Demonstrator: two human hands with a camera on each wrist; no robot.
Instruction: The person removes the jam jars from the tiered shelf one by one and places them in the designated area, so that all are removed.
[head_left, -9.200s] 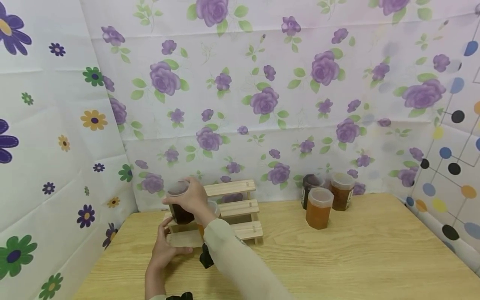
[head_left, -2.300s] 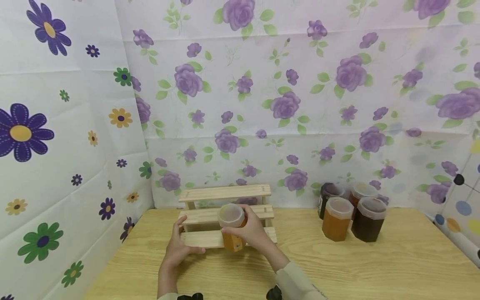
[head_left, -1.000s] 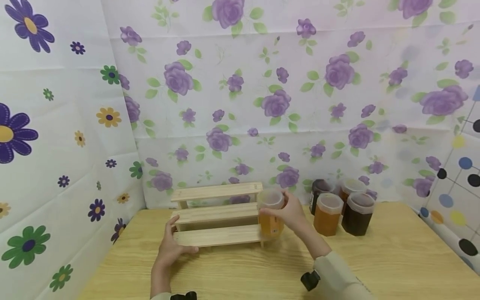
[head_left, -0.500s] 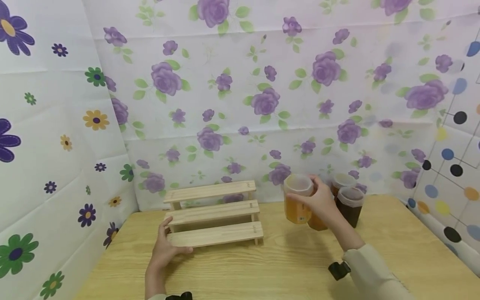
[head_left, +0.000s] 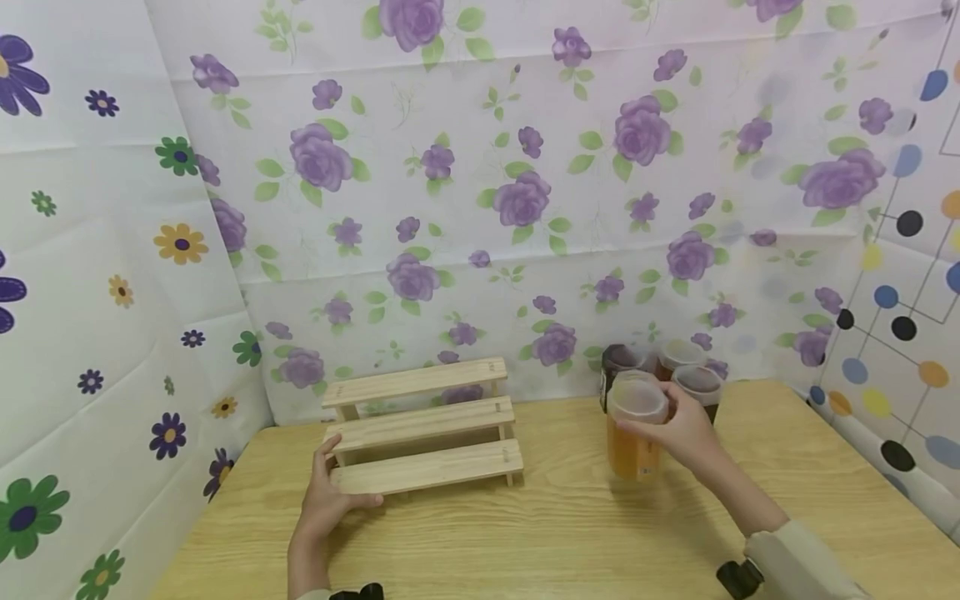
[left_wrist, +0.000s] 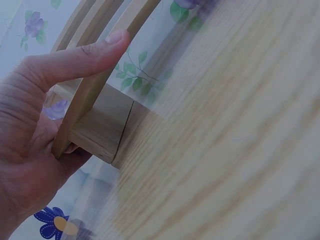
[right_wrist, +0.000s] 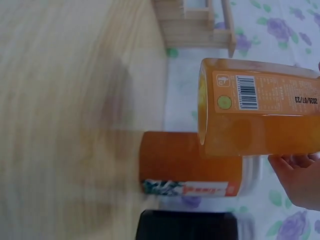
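Note:
My left hand (head_left: 324, 498) grips the left end of a three-step wooden rack (head_left: 427, 468). In the left wrist view, the thumb (left_wrist: 95, 56) lies over the front slat and the fingers are behind it, partly hidden. My right hand (head_left: 686, 429) holds a jar of orange contents, perhaps honey (head_left: 633, 450), near its frosted lid. The right wrist view shows this jar (right_wrist: 260, 137) raised off the table, its barcode label facing the camera. Close behind it stand an amber-orange jar (right_wrist: 190, 160) and a dark jar (right_wrist: 187, 227).
A dark jar (head_left: 606, 375), an amber jar (head_left: 681, 354) and another dark jar (head_left: 699, 383) cluster at the back right, partly hidden by the held jar. A floral sheet (head_left: 480, 208) hangs behind the wooden table (head_left: 465, 550). No jar stands on the rack.
Earlier, my right hand held a dark jar at the rack; that jar joined the right cluster. The orange jar then moved from the rack rightward to the cluster. My left hand stays on the rack.

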